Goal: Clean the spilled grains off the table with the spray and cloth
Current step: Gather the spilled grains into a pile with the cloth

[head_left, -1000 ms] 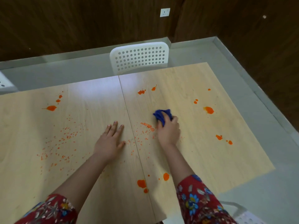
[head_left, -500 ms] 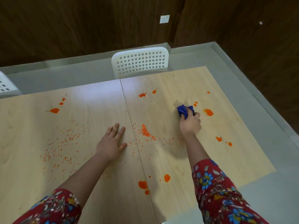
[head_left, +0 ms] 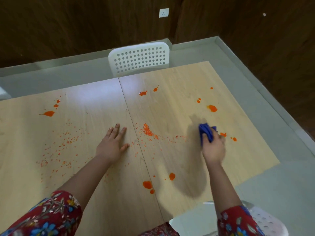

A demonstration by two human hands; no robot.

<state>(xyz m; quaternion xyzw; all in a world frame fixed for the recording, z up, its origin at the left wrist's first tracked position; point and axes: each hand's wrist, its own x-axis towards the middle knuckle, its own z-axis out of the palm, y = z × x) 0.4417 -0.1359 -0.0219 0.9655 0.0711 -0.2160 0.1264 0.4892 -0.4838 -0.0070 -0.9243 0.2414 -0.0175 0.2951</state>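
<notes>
The blue cloth (head_left: 205, 132) is bunched up right of centre in the frame, down on the pale wooden worktop (head_left: 95, 103). The right hand (head_left: 213, 149) grips it from below, fingers curled round its lower end, so most of the cloth sticks out above the knuckles. This hand is somewhat blurred.

The thickest heap of orange grains (head_left: 148, 132) lies at the centre of the frame, well to the left of the cloth. A thin trail of grains runs rightward from the heap and ends near the cloth.

The left hand (head_left: 110, 145) lies palm down on the worktop with straight, slightly spread fingers and holds nothing. It sits just left of the seam (head_left: 133, 126) between the two boards, and the heap is on the other side of that seam. Finer scattered grains (head_left: 64, 145) spread across the left part of the frame.

Wet orange blots (head_left: 212, 108) dot the worktop, one above the cloth, and a small one is just beside the right hand's fingers. Red floral sleeves (head_left: 51, 217) cover both forearms at the bottom edge. A white perforated chair (head_left: 139, 59) stands at the worktop's far edge on a grey floor (head_left: 238, 53). A white socket (head_left: 164, 12) is set in the dark wood wall (head_left: 68, 23).
</notes>
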